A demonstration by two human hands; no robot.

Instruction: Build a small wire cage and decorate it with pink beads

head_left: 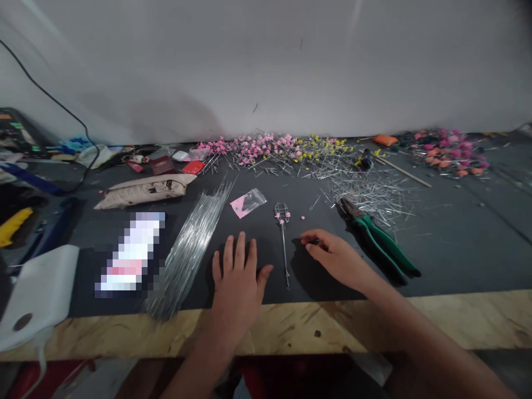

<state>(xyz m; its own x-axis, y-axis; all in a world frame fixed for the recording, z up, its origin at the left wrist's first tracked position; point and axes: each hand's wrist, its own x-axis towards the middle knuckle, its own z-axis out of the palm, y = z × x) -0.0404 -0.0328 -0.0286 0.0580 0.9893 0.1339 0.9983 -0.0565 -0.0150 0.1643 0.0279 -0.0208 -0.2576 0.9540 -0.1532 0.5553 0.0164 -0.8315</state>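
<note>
On the dark mat, my left hand (236, 277) lies flat with its fingers spread, holding nothing. Between my hands is a small wire piece (284, 244): a twisted stem with a wire cage at the top and pink beads on it. My right hand (330, 252) hovers just to the right of that stem, fingers loosely bent, thumb apart, and I see nothing held. A loose pink bead (302, 218) sits above my right fingers. Beyond my left hand lies a small clear bag with a pink card (248, 203). Green-handled pliers (380, 241) rest to the right of my right hand.
A bundle of straight wires (195, 238) lies left of my left hand, beside a pixelated phone-like screen (131, 252). Pink-tipped wires (266, 148), yellow-tipped wires (322, 151) and loose wire pieces (369, 194) pile up behind. A white device (41, 293) stands at the left edge.
</note>
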